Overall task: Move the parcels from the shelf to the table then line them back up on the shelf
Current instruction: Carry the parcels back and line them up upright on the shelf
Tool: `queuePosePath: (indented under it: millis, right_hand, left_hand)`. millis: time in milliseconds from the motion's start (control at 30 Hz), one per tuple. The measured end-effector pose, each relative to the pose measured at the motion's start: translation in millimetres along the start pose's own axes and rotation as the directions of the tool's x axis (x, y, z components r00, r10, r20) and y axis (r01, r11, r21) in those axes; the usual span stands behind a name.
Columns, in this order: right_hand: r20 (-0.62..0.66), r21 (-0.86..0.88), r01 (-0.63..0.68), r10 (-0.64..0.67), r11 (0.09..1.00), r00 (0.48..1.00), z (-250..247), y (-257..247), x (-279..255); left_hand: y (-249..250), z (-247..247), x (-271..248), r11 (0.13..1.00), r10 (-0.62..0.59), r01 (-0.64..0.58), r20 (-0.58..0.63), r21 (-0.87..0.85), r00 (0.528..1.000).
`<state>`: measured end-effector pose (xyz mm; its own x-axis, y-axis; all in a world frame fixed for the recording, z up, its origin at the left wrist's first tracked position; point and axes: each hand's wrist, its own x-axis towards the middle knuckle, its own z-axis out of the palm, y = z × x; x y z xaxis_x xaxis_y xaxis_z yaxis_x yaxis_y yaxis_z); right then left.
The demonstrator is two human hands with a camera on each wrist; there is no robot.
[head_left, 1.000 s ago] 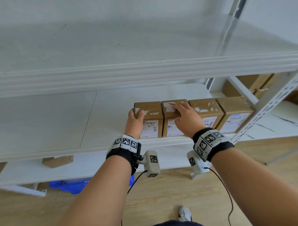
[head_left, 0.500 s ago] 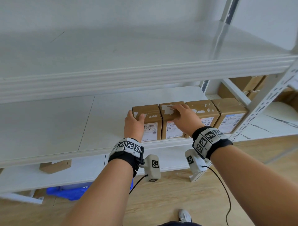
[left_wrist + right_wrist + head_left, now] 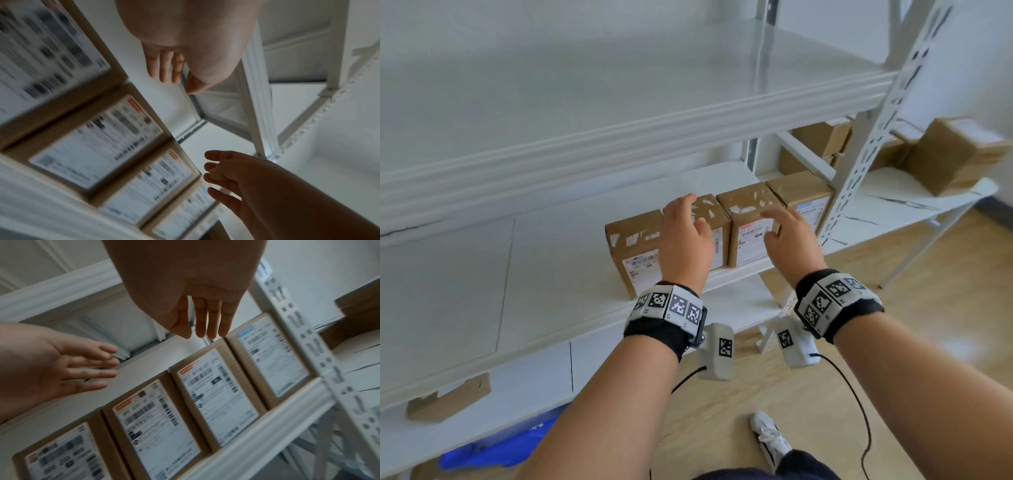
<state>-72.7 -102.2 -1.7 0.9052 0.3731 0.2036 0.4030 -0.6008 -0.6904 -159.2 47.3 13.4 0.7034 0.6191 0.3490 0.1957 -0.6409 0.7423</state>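
Note:
Several brown cardboard parcels with white labels stand side by side at the right end of the middle shelf point(image 3: 544, 270). The leftmost parcel point(image 3: 635, 246) is in full view, and the rightmost parcel point(image 3: 803, 197) stands against the upright post. My left hand point(image 3: 688, 222) is over the second parcel point(image 3: 717, 219), fingers straight, holding nothing. My right hand point(image 3: 779, 228) is spread in front of the third parcel point(image 3: 748, 209), also holding nothing. In the wrist views the left hand point(image 3: 168, 71) and the right hand point(image 3: 205, 326) have straight fingers above the labelled parcel fronts point(image 3: 218, 395).
The upper shelf point(image 3: 619, 137) overhangs the parcels. A perforated white post point(image 3: 876, 137) stands just right of the row. More brown boxes point(image 3: 959, 154) lie on a white surface further right. A small box point(image 3: 448, 397) sits on the lower shelf, with something blue point(image 3: 500, 452) below.
My left hand has let go of the leftmost parcel's side and moved right over the second one. My right hand has lifted off the second parcel and shifted right. The view has swung.

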Motion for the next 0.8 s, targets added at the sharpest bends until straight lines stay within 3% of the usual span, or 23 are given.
queuePosePath:
  millis: [133, 300, 600, 800]
  right_hand:
    - [-0.057, -0.027, -0.069, 0.067, 0.997, 0.996, -33.0, 37.9, -8.1]
    - [-0.139, -0.020, -0.134, 0.130, 0.991, 0.982, -81.4, 94.3, 3.4]
    - [-0.160, -0.051, -0.208, 0.197, 0.977, 0.967, -173.5, 211.6, 48.9]
    - [-0.122, -0.093, -0.254, 0.242, 0.963, 0.963, -234.3, 288.4, 78.3]
  left_hand:
    - [35.1, 41.8, -13.3, 0.995, 0.087, -0.079, 0.156, -0.060, 0.984]
    - [79.5, 104.7, -22.4, 0.983, 0.180, -0.159, 0.332, -0.089, 0.926]
    - [165.8, 245.7, -16.5, 0.986, 0.164, -0.126, 0.487, -0.109, 0.858]
    - [216.5, 330.8, -13.9, 0.993, 0.082, -0.028, 0.511, -0.113, 0.856]
